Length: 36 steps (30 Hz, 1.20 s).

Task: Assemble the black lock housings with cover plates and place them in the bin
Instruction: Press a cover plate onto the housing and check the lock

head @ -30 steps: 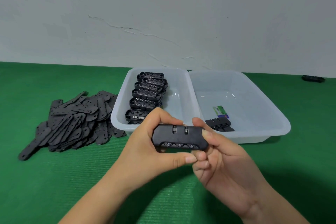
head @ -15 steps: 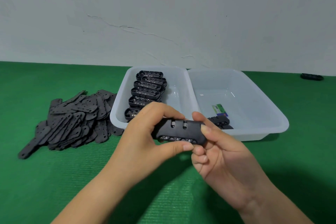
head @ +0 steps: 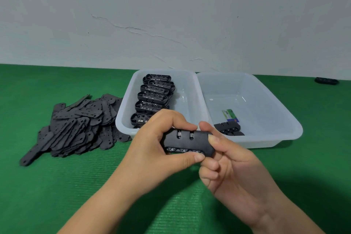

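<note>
Lock housing in both hands' grip

The lock shows three number dials along its lower edge; the left and middle ones read 0, and the right one looks like 6 but is too blurred to be sure. At about 1 o'clock from it, a green and blue label lies in the right bin, its print too small to read.
</note>
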Motion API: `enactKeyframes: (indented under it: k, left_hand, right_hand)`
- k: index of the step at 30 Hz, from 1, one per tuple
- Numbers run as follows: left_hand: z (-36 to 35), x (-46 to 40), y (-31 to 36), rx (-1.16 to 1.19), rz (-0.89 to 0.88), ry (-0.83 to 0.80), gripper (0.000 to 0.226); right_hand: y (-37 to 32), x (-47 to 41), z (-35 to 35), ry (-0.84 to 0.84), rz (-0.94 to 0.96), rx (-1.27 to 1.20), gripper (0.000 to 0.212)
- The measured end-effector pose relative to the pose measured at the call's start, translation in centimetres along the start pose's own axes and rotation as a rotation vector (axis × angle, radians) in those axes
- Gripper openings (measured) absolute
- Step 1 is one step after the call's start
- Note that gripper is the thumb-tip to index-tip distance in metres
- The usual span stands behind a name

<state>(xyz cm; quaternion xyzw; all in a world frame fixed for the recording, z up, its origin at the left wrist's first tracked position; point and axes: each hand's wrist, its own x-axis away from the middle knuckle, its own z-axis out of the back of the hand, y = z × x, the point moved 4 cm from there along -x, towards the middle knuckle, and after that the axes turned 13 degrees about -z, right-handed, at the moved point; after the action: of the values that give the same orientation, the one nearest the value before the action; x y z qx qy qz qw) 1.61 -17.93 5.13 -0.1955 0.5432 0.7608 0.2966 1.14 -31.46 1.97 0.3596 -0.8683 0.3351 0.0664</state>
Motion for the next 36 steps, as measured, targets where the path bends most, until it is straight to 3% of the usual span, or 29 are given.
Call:
enactKeyframes:
  k: [2, 10, 18, 25, 32, 36]
  left_hand:
    - [-0.06, 0.13, -0.12, 0.009, 0.016, 0.016, 0.036]
    - [-0.14, 0.01, 0.17, -0.058, -0.015, -0.055, 0.037]
    - [-0.29, 0.21, 0.05, -0.072, 0.022, 0.029, 0.037]
    - [-0.34, 0.19, 0.0, -0.051, -0.011, -0.034, 0.036]
    - [-0.42, 0.44, -0.25, -0.042, 0.026, 0.056, 0.035]
    - [-0.4, 0.45, -0.22, -0.068, -0.002, 0.026, 0.036]
  right_hand:
    - [0.06, 0.05, 0.04, 0.037, 0.004, 0.009, 0.028]
    - [0.07, 0.0, 0.13, 0.077, 0.011, -0.035, 0.025]
    - [0.17, 0.04, 0.12, 0.09, 0.029, 0.045, 0.028]
    - [0.05, -0.03, 0.33, 0.102, 0.041, 0.035, 0.027]
    - [0.14, -0.12, 0.23, 0.095, 0.054, 0.061, 0.03]
    - [0.06, -0.24, 0.43, 0.083, 0.052, 0.058, 0.032]
